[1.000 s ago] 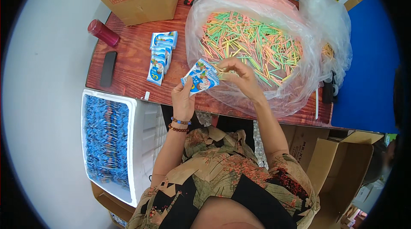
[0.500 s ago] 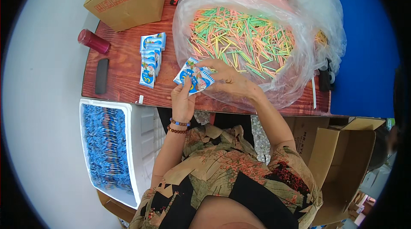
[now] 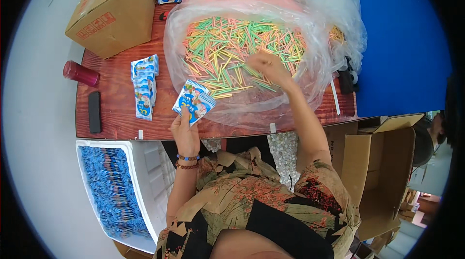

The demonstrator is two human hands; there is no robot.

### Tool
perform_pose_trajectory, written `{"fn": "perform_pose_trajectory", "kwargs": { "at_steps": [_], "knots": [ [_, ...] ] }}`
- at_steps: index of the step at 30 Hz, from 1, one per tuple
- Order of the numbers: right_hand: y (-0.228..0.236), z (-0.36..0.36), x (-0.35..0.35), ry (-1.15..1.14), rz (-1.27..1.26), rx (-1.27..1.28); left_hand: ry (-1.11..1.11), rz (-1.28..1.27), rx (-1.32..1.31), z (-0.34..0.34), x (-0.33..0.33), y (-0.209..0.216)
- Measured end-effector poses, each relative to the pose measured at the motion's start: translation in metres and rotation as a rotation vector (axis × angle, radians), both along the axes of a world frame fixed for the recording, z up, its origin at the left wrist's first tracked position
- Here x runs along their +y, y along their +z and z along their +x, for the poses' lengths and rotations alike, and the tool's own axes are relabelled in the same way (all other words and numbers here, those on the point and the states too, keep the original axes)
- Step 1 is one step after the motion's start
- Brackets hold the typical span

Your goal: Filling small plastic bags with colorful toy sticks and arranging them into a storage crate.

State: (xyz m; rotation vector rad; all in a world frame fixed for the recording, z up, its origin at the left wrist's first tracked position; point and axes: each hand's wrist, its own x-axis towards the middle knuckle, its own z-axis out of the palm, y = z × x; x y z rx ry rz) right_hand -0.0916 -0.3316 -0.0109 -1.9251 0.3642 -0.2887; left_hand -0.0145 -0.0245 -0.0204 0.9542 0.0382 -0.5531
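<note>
The table (image 3: 114,123) (red-brown, wood-grained) carries a carton (image 3: 121,24), packets (image 3: 144,89) and a clear bag (image 3: 317,60).

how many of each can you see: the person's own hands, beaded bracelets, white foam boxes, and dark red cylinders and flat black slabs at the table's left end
Hands (left hand, right hand): 2
Beaded bracelets: 2
White foam box: 1
Dark red cylinder: 1
Flat black slab: 1
Total: 7
</note>
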Motion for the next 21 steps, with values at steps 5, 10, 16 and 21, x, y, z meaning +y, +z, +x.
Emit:
{"fn": "perform_pose_trajectory", "kwargs": {
  "at_steps": [5,10,16,21],
  "knots": [
    [0.006,0.023,-0.079,-0.216,-0.912,0.068,0.013,-0.002,0.021,0.000,0.004,0.000],
    [0.019,0.051,-0.089,0.182,-1.270,0.382,0.039,0.024,0.044,0.001,0.008,0.002],
    [0.007,0.054,-0.094,0.198,-1.407,0.368,0.038,0.018,0.039,0.003,0.007,-0.001],
    [-0.011,0.042,-0.103,0.099,-1.310,0.207,0.009,-0.001,0.071,0.002,0.005,-0.007]
  ]
}}
